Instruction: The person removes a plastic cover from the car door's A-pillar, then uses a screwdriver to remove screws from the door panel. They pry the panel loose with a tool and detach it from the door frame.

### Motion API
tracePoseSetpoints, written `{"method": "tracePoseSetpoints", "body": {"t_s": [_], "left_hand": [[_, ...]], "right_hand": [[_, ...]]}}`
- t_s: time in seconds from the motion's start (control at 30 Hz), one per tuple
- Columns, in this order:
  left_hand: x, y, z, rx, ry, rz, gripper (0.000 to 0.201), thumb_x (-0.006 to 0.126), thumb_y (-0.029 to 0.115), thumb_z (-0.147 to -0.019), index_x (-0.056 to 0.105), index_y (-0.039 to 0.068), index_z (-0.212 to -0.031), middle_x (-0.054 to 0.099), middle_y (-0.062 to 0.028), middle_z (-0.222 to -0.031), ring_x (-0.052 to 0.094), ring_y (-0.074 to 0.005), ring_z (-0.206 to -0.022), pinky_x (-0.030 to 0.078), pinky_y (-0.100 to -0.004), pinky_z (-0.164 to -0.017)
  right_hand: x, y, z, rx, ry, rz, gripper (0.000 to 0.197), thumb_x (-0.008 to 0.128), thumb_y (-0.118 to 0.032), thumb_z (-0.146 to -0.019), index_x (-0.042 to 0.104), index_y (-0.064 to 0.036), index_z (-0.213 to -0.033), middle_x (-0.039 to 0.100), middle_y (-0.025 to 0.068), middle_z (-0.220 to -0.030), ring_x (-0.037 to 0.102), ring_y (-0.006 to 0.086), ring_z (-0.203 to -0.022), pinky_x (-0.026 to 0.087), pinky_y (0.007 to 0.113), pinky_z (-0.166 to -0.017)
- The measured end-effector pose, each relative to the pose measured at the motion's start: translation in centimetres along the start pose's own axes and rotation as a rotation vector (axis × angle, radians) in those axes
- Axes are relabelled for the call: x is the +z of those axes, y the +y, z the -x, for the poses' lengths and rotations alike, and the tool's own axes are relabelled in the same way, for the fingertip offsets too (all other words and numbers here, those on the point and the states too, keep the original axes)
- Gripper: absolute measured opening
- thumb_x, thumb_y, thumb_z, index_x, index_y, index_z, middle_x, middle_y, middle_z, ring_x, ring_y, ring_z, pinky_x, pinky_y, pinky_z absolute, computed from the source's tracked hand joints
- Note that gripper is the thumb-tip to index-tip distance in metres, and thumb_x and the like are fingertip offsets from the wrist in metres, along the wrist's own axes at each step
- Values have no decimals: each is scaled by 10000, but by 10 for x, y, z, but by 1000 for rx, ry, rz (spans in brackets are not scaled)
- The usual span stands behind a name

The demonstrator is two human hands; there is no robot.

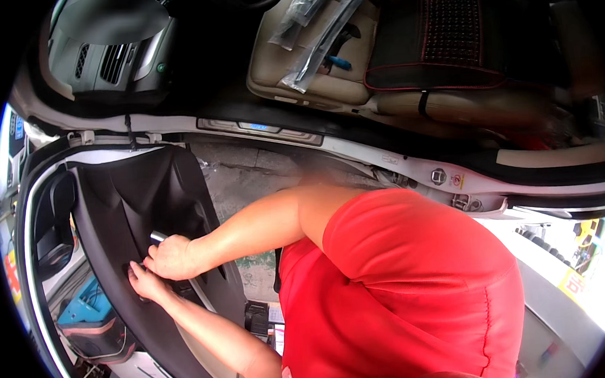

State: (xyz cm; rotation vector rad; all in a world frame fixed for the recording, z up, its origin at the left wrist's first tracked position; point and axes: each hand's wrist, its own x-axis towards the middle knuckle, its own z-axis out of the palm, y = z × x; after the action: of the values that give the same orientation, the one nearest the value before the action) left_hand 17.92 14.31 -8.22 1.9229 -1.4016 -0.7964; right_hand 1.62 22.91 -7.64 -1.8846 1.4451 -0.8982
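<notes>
An open car door with a dark inner panel (115, 205) stands at the left, and both my hands are on its middle. My right hand (173, 257) comes from above, its fingers curled in and closed. Just below it is my left hand (146, 283), its fingertips pressed together against the panel. The fingertips of both hands nearly meet, and whatever lies between them is too small or hidden to name. A short silver piece (158, 235) shows beside my right hand; I cannot tell whether it is trim or a tool.
The car seat (276, 74) across the sill (355, 148) carries long clear plastic packages (325, 40) and a blue-handled tool (338, 62). A dark seat cover (431, 38) lies farther right. Beyond the door are a blue item (86, 303) and a dark bag (98, 342).
</notes>
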Motion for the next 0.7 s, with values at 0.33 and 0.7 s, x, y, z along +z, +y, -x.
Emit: {"method": "tracePoseSetpoints", "body": {"t_s": [0.33, 0.7], "left_hand": [[1, -5, -6, -83, -74, 150, 485, 590, 255, -977, 478, -58, -1330, 660, -156, -995, 677, -216, -788, 540, -280, -574], [10, 5, -3, -66, -63, 127, 470, 542, 290, -1000, 472, -86, -1273, 632, -211, -1012, 681, -310, -822, 581, -349, -659]], "right_hand": [[3, 13, -7, 35, 198, -258, 240, 601, -237, -925, 661, -5, -923, 684, 186, -851, 687, 271, -747, 549, 396, -619], [14, 38, -31, 702, -318, -1502, 231, 669, -247, -927, 704, -26, -868, 601, 61, -648, 430, 99, -432, 314, 262, -373]]}}
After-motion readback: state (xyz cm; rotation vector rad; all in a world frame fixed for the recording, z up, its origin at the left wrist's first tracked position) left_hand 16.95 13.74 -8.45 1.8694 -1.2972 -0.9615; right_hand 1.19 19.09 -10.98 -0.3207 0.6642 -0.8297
